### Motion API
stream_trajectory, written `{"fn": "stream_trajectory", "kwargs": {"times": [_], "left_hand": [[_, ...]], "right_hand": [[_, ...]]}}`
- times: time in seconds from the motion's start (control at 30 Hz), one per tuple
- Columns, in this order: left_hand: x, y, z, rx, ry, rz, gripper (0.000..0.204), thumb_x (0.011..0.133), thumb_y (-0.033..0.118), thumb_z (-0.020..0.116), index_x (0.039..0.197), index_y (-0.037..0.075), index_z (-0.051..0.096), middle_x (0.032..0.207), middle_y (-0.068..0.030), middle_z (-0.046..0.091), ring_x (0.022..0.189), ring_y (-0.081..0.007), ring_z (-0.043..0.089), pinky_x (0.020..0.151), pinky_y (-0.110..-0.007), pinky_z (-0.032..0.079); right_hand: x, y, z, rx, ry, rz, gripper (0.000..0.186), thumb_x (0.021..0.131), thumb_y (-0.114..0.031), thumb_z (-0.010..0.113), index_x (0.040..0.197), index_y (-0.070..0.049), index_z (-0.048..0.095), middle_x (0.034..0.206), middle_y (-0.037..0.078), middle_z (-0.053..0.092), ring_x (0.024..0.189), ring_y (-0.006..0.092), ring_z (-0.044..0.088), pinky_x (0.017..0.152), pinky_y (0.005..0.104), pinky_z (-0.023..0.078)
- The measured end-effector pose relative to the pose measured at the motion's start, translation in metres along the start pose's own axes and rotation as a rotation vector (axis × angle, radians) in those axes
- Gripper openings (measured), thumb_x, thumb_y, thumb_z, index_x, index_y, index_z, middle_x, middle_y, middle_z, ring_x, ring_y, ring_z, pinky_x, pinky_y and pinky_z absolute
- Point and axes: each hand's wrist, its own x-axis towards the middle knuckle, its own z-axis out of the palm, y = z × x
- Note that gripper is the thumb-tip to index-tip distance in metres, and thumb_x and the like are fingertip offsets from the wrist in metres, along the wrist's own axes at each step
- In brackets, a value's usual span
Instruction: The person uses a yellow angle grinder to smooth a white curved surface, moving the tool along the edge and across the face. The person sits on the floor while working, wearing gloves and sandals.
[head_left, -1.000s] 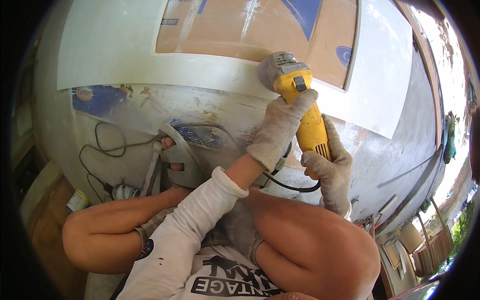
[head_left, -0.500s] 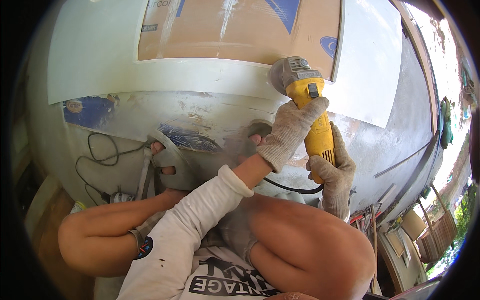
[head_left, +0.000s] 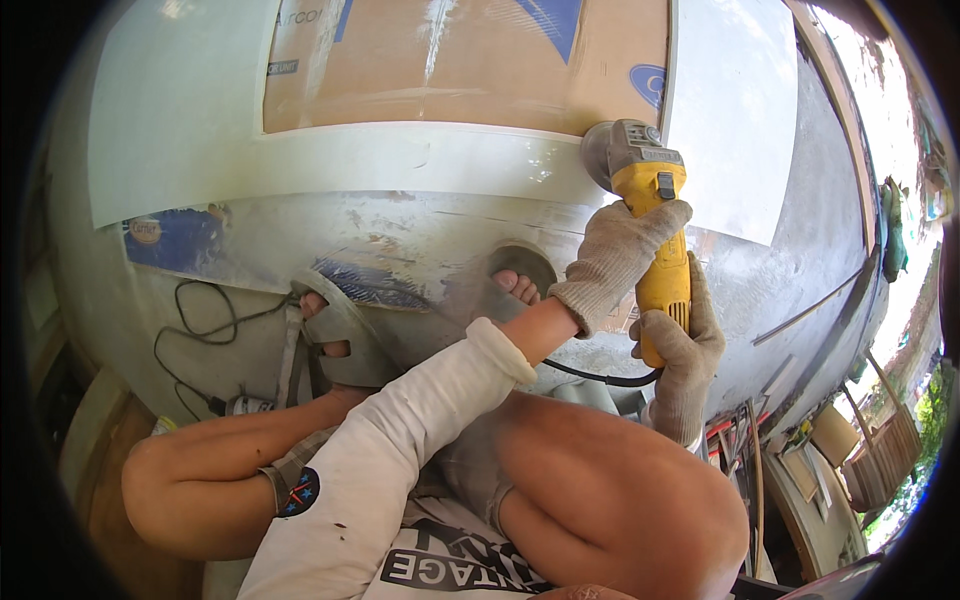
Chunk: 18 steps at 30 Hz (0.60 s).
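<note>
A yellow and grey angle grinder [head_left: 655, 225] is in both my gloved hands. My left hand [head_left: 625, 245], at the end of an arm in a white sleeve, wraps round its body just behind the grey head. Lower down, my right hand [head_left: 682, 335] grips the rear end, near where the black cord [head_left: 600, 377] comes out. The grinder's disc, mostly hidden by the head and guard, is at the inner lower edge of a white panel [head_left: 430, 160], near the right corner of its rectangular opening. Brown cardboard [head_left: 470, 85] shows through that opening.
My bare feet in grey slippers [head_left: 350, 335] rest near the panel's lower edge. A dark cable [head_left: 205, 325] loops on the dusty floor at left. Blue printed cardboard [head_left: 175, 240] lies under the panel. Wood pieces and odds and ends [head_left: 800, 480] stand at the lower right.
Both my hands and the grinder have moved right along the opening's lower edge. The view has shifted slightly, and the haze of dust near my foot looks thinner.
</note>
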Motion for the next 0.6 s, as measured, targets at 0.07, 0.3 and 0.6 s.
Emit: {"fn": "stream_trajectory", "kwargs": {"times": [0.07,0.3,0.6], "left_hand": [[-0.002,0.001,-0.001,0.035,0.005,-0.007,0.052,0.096,0.046,0.083,0.118,-0.001,0.073,0.104,-0.0081,0.076,0.094,-0.0153,0.074,0.086,-0.032,0.06],[-0.031,0.014,-0.027,0.027,0.124,0.07,0.052,0.094,0.042,0.085,0.118,-0.002,0.071,0.104,-0.0091,0.075,0.091,-0.0163,0.073,0.083,-0.033,0.061],[-0.055,0.035,-0.063,-0.078,0.289,0.093,0.059,0.094,0.049,0.084,0.123,-0.001,0.072,0.106,-0.0104,0.074,0.088,-0.0182,0.075,0.076,-0.034,0.061]], "right_hand": [[-0.002,0.001,-0.001,-0.002,-0.034,0.022,0.091,0.083,-0.007,0.077,0.166,0.008,0.044,0.112,0.014,0.075,0.084,0.0143,0.071,0.072,0.029,0.06],[0.007,-0.008,0.015,0.075,-0.376,0.037,0.102,0.078,-0.01,0.081,0.17,0.005,0.039,0.12,0.015,0.072,0.097,0.0187,0.073,0.086,0.0329,0.062],[0.017,-0.029,0.056,0.064,-0.568,0.085,0.109,0.078,-0.001,0.085,0.172,0.006,0.031,0.13,0.017,0.071,0.107,0.0222,0.075,0.095,0.0353,0.063]]}}
